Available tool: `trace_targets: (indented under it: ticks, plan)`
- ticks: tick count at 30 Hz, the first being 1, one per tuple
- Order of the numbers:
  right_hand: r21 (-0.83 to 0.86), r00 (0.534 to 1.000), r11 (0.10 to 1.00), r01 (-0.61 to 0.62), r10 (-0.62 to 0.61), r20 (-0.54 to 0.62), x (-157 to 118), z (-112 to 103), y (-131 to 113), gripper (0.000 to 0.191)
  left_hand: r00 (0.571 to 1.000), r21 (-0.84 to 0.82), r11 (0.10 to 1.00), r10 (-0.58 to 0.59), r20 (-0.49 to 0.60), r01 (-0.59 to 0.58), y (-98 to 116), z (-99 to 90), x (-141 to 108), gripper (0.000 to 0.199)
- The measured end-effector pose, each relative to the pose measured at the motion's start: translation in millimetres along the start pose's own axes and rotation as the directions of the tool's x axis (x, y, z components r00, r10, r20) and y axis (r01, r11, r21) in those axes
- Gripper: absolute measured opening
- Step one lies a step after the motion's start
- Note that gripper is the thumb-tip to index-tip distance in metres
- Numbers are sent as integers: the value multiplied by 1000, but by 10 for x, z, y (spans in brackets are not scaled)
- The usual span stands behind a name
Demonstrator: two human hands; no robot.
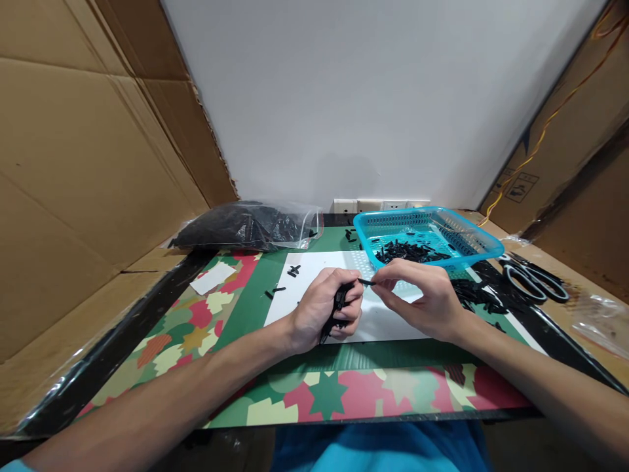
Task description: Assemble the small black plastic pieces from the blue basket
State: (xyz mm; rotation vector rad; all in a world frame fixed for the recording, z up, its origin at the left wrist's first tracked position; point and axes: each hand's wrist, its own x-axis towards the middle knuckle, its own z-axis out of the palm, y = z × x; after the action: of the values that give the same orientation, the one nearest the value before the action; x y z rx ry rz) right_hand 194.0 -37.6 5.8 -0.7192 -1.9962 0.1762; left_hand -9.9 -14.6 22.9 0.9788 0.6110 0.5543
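My left hand (331,305) is closed round a bunch of small black strips (339,305), whose ends stick out between the palm and the curled fingers. One thin black strip (366,282) juts from the thumb side of that fist. My right hand (415,295) pinches the far end of this strip between thumb and fingertips. Both hands are above a white sheet (280,321). Just behind the right hand stands a blue plastic basket (472,252) holding many loose black pieces (407,252). Another heap of black strips (476,295) lies right of the right hand, partly hidden by it.
A clear zip bag (250,226) full of dark pieces lies at the back left. White-handled scissors (533,278) rest at the right. A few black pieces (293,270) lie scattered on the sheet. Cardboard walls (88,131) flank the table, and sockets (371,206) line the back wall.
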Motion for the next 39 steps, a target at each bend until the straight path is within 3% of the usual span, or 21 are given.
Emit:
trace_targets:
  ticks: [31,35,39]
  plan:
    - [-10,1000,1000,1,-1,20,-4,3,18,5,1000,23,1000,9,-11,-8,-15,-7,15,38]
    - [-63,999,997,37,-37,5,-11,-3,19,7,1000,30,1000,7,-11,-7,-13,-12,22,38]
    - [-235,991,963,132,-134,5,-6,-65,72,9,1000,45,999,12,-12,-11,-9,-5,23,38]
